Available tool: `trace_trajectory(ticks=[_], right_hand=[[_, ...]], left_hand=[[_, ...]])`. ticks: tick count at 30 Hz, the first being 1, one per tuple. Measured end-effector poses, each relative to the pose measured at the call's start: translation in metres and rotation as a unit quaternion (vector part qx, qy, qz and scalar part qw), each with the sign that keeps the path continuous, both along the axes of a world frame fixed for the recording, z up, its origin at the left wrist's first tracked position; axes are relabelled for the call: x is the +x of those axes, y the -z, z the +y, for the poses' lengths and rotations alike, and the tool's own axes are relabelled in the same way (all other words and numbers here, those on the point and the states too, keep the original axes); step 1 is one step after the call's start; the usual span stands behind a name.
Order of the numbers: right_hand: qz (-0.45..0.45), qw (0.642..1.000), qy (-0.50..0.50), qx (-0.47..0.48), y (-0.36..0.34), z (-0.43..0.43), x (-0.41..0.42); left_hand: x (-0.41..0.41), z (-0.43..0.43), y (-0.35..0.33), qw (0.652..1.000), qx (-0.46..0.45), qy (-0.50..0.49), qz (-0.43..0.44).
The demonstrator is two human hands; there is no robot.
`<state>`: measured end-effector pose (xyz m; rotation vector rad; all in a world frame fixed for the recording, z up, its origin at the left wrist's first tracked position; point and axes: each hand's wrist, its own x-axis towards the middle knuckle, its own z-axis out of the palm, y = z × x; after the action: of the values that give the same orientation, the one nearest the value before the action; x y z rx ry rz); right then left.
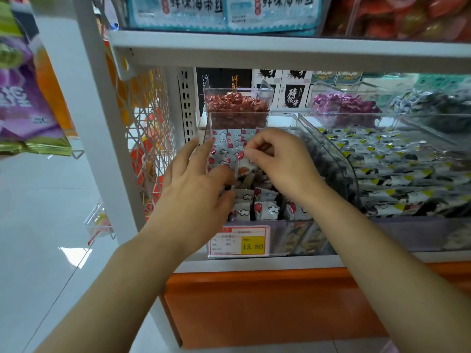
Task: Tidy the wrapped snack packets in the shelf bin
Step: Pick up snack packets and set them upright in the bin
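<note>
Centre frame in the clear shelf bin (pixel 298 220), the left hand (pixel 201 179) lies open, bracing the stacked snack packets (pixel 226 146), while the right hand (pixel 283 164) pinches one packet (pixel 245 170), seemingly to slot it in.

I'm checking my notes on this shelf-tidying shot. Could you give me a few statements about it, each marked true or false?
1. The right hand pinches a white packet over the clear bin. True.
2. The left hand hangs at the person's side, away from the shelf. False: it reaches into the clear bin, fingers fairly straight beside the upright packets.
3. The price tag on the bin's front reads 25.80. False: it reads 15.80.
4. The container directly behind the clear bin holds red-wrapped sweets. True.
</note>
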<state>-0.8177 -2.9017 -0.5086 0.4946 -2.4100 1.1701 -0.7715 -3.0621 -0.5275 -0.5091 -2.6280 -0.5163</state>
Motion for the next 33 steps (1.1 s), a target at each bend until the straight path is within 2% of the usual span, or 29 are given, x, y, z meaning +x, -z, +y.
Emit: trace_trajectory(ticks=[3,8,15,21,23,25,27,33], right_hand=[[0.03,0.998,0.017,-0.061,-0.006,0.004,0.005],[0.074,0.984,0.051,-0.154,-0.01,0.017,0.02],[-0.055,0.932,0.066,-0.352,-0.002,0.035,0.036],[-0.123,0.886,0.007,-0.446,0.0,0.04,0.048],[-0.143,0.871,-0.026,-0.468,0.001,0.044,0.053],[-0.159,0.863,-0.061,-0.477,0.002,0.048,0.057],[-0.172,0.86,-0.082,-0.474,0.004,0.052,0.061],[-0.214,0.826,-0.106,-0.511,0.006,0.055,0.063]], left_hand=[[-0.002,0.0,-0.001,0.999,0.034,-0.018,0.018],[-0.002,-0.002,-0.001,0.999,0.018,-0.037,0.007],[0.004,0.004,-0.008,0.998,0.056,-0.034,0.002],[0.004,0.006,-0.017,0.992,0.116,-0.023,0.054],[0.007,0.007,-0.02,0.983,0.179,0.002,0.046],[0.01,0.008,-0.023,0.957,0.288,0.028,-0.012],[0.013,0.01,-0.025,0.909,0.406,0.054,-0.082],[0.013,0.008,-0.029,0.778,0.575,0.115,-0.225]])
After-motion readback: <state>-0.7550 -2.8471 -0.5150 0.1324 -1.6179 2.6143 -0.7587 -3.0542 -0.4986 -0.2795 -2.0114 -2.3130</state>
